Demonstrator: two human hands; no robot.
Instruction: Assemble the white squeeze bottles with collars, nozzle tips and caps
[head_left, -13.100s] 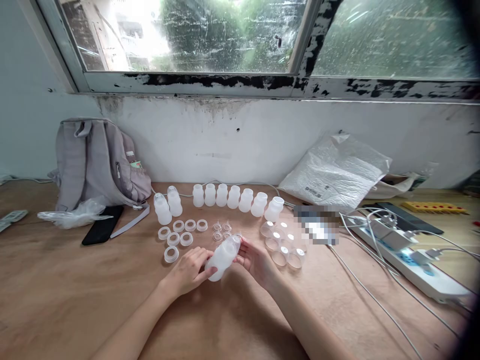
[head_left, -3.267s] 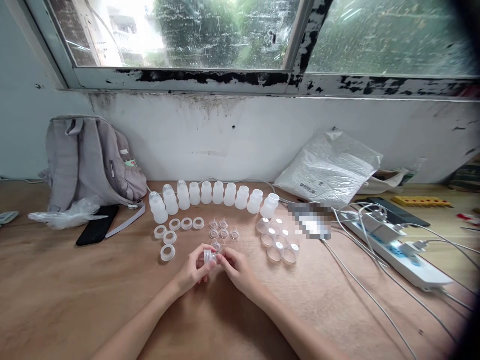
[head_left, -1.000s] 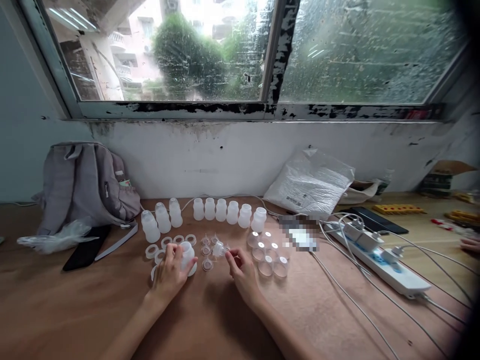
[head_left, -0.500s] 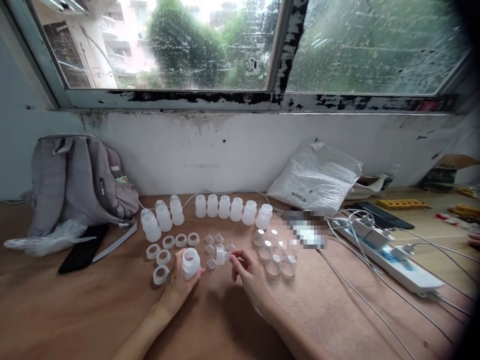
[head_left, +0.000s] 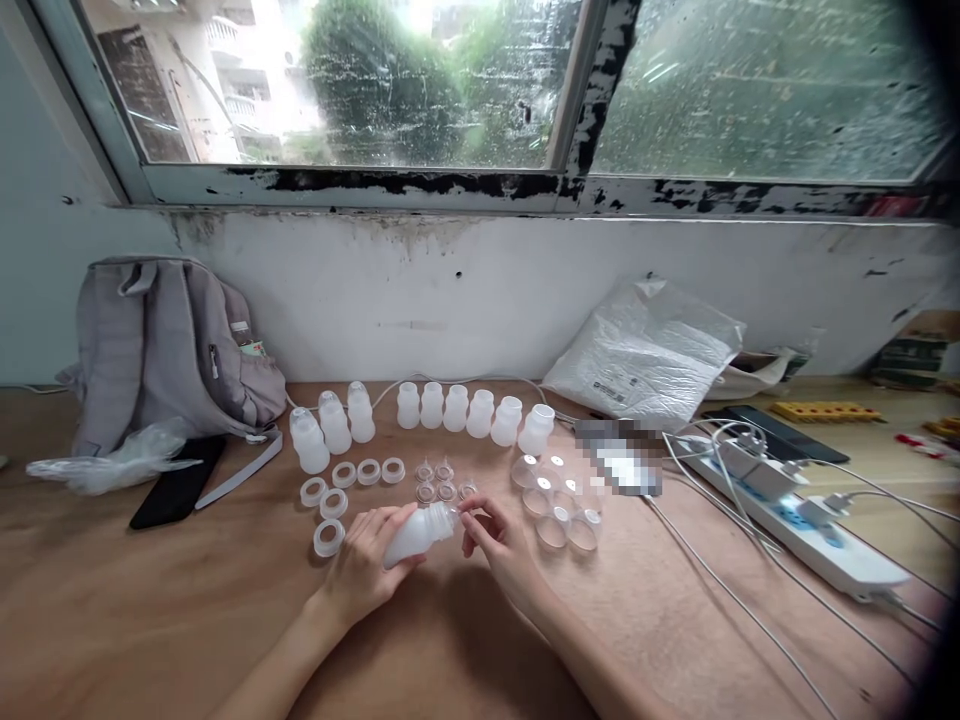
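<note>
My left hand [head_left: 367, 562] is wrapped round a frosted white baby bottle [head_left: 407, 540], tilted so that its threaded neck points right. At the bottle's mouth, my right hand [head_left: 501, 548] pinches a clear bottle teat [head_left: 453, 514]; whether the teat is seated cannot be made out. Left of the bottle lie several white collar rings [head_left: 328, 553]. Several clear teats [head_left: 425, 499] rest just behind it. To the right of my right hand stand several clear domed caps [head_left: 551, 535].
Several open bottles [head_left: 455, 410] line the back, with three covered bottles [head_left: 335, 428] further left. A grey backpack [head_left: 165, 350], plastic bag [head_left: 135, 460] and black phone-like slab [head_left: 176, 488] sit left. A silvery packaging bag [head_left: 645, 350], power strip [head_left: 817, 530] and cables lie right.
The bottle in my left hand has tipped from nearly upright to leaning right and met the teat in my right hand. The view has shifted slightly.
</note>
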